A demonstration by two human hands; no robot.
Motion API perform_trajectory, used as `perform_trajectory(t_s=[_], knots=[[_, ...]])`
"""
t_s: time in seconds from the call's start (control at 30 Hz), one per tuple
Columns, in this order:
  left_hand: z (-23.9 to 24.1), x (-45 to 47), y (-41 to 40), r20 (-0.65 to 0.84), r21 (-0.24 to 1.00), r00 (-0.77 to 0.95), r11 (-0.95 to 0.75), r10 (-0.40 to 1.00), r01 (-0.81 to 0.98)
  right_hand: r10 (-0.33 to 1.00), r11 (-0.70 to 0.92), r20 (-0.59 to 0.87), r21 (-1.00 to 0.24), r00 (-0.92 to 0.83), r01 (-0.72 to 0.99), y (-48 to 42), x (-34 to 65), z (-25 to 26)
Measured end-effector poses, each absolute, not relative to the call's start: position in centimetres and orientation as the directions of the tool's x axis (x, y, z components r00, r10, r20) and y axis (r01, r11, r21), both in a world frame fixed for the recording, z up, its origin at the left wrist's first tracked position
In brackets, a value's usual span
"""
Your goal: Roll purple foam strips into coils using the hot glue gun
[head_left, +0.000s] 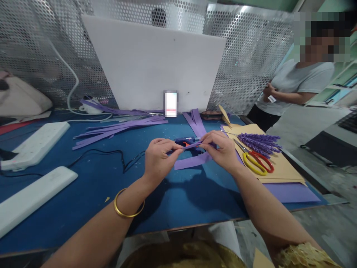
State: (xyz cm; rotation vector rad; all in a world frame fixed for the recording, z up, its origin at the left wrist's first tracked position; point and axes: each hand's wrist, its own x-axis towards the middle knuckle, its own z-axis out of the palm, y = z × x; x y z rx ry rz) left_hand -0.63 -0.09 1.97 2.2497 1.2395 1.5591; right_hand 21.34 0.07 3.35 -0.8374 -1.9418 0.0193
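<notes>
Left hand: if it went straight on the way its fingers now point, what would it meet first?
Beyond the purple strip it holds, the left hand would probably meet the right hand first; the blue glue gun seems lower, though depth is unclear.

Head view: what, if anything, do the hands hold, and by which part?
A purple strip, pinched by left hand and right hand, a stretch showing between; whether at its ends is unclear.

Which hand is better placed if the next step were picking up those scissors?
Probably the right hand: the scissors lie on its side, while the left hand is farther off. Both hands pinch a purple strip.
</notes>
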Motion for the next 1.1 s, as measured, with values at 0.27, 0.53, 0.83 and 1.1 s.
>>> perform_trajectory(t_s=[0.27, 0.53, 0.83, 1.1], knots=[[2.0, -0.8, 0.1, 0.664, 0.596, 0.072, -0.586, 0.744, 0.549, 0.600, 0.720, 0.772, -0.407, -0.209, 0.563, 0.0, 21.4, 3.6], [1.8, -0.9, 0.4, 0.624, 0.656, 0.064, -0.567, 0.779, 0.499, 0.598, 0.730, 0.773, -0.417, -0.212, 0.541, 0.1, 21.3, 3.4], [1.9, -0.8, 0.2, 0.629, 0.662, 0.090, -0.593, 0.772, 0.459, 0.603, 0.732, 0.763, -0.414, -0.232, 0.541, 0.4, 21.2, 2.4], [2.1, -0.6, -0.2, 0.615, 0.708, 0.041, -0.575, 0.787, 0.409, 0.602, 0.739, 0.769, -0.433, -0.216, 0.517, 0.3, 20.9, 2.4]])
